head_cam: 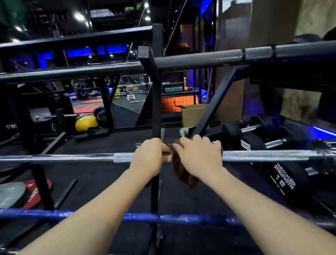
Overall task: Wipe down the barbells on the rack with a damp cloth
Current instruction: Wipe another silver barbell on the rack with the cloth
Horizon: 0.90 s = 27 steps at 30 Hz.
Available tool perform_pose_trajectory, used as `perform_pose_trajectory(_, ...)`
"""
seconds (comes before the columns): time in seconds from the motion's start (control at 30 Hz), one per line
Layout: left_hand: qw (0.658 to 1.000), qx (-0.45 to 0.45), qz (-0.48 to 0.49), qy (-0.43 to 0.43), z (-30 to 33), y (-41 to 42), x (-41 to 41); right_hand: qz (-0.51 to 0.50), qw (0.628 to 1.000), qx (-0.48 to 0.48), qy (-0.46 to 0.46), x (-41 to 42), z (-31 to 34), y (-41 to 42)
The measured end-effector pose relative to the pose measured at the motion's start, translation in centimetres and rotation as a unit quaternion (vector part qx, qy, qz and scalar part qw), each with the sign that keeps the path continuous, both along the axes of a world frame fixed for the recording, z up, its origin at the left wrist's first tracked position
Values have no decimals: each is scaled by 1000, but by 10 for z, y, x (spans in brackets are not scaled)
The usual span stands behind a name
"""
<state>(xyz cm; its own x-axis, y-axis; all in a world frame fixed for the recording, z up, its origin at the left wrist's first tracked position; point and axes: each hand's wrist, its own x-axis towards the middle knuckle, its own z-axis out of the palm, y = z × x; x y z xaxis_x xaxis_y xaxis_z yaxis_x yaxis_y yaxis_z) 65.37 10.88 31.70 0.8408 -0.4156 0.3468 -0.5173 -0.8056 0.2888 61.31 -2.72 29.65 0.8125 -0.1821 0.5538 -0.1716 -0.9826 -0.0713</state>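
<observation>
Left hand: your left hand (149,157) curls round the silver barbell (66,158);
Right hand: your right hand (200,157) squeezes the brown cloth (183,174) on that bar

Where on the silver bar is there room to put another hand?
The silver bar is bare to the left of the left hand, and to the right of the right hand holding the brown cloth. The middle is crowded: both hands and the black rack post meet there.
</observation>
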Motion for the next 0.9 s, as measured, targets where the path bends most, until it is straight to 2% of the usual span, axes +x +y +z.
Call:
perform_pose_trajectory(0.1, 1000, -5, 0, -3, 0, 0, 3, -4, 968, 158, 194, 29, 35, 3)
perform_pose_trajectory(0.17, 1000, -22, 2, 6, -1, 3, 3, -9, 963, 161, 214, 31, 38, 8)
perform_pose_trajectory(0.2, 1000, -30, 4, 10, -2, 5, 4, -1, 977, 123, 172, 27, 30, 8)
perform_pose_trajectory(0.27, 1000, -27, 6, 8, -2, 6, 5, 12, 1000, 7, 2, 9, -1, 5)
perform_pose_trajectory(0.33, 1000, -22, 9, 6, -1, 6, 4, 44, 989, -71, -119, -10, -30, -3)
perform_pose_trajectory(0.4, 1000, -21, 16, 13, -1, 4, 4, 45, 986, -86, -135, -11, -34, -9)
perform_pose_trajectory(0.47, 1000, -14, 18, 10, -1, 1, 5, 20, 995, -51, -78, -1, -13, -3)
perform_pose_trajectory(0.5, 1000, -8, 16, 5, -1, 0, 5, 9, 1000, -7, -11, 7, 2, 0)
perform_pose_trajectory(0.57, 1000, 7, 14, -5, -1, -2, 6, 9, 986, 103, 128, 28, 25, 0)
perform_pose_trajectory(0.6, 1000, 12, 16, -5, -2, -2, 5, 0, 976, 128, 177, 33, 30, 0)
perform_pose_trajectory(0.63, 1000, 17, 20, -6, -2, -2, 5, 2, 975, 126, 183, 31, 31, 1)
perform_pose_trajectory(0.67, 999, 22, 22, -9, -1, -1, 5, 17, 981, 100, 163, 27, 26, 1)
perform_pose_trajectory(0.73, 999, 31, 22, -3, -1, 1, 4, 46, 998, -25, 26, 9, 4, -5)
perform_pose_trajectory(0.83, 999, 40, 24, 7, 4, 1, 2, 100, 975, -148, -135, -18, -24, -38)
perform_pose_trajectory(0.9, 999, 44, 21, 5, 5, 0, 2, 112, 967, -169, -154, -22, -29, -57)
